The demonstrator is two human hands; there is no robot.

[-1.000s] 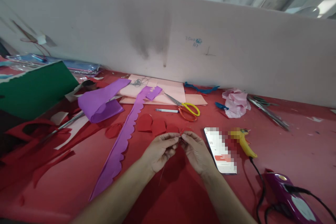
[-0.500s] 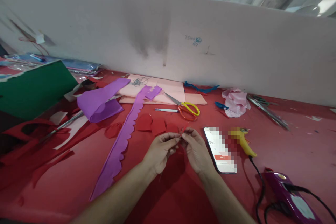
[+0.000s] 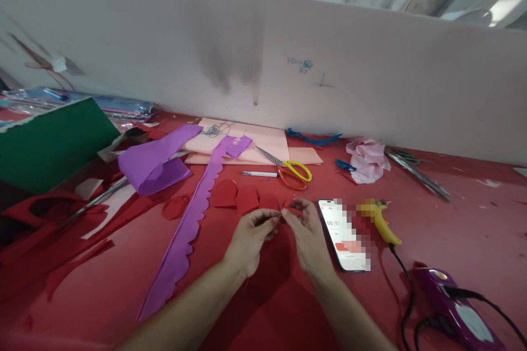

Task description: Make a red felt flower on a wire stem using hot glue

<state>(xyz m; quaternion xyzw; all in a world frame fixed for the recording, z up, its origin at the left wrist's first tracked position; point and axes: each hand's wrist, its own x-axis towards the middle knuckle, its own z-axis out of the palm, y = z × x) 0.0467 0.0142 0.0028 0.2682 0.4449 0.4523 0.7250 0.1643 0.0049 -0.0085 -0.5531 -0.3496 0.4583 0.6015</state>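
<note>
My left hand (image 3: 252, 238) and my right hand (image 3: 307, 238) meet at the fingertips above the red table, both closed in a pinch. A small red fabric piece (image 3: 293, 209) shows between the fingers of my right hand. What my left fingertips pinch is too small and hidden to make out; a thin strand hangs below that hand. Just beyond lie several red petal-shaped pieces (image 3: 225, 195) in a row. A purple strip with a scalloped edge (image 3: 193, 230) runs along the left. Scissors (image 3: 294, 170) with yellow and orange handles rest behind, beside a white pen (image 3: 259, 174).
Right of my hands lie a phone (image 3: 341, 241), a yellow glue gun (image 3: 381, 222) and a purple power strip (image 3: 453, 301) with black cords. Pink sheets (image 3: 263, 140) lie at the back by a white partition (image 3: 164, 38). A green box (image 3: 53, 142) and red scraps occupy the left.
My right hand has turned slightly and its fingers have spread a little, so more of the red piece shows. The left hand has barely moved. The view has shifted slightly.
</note>
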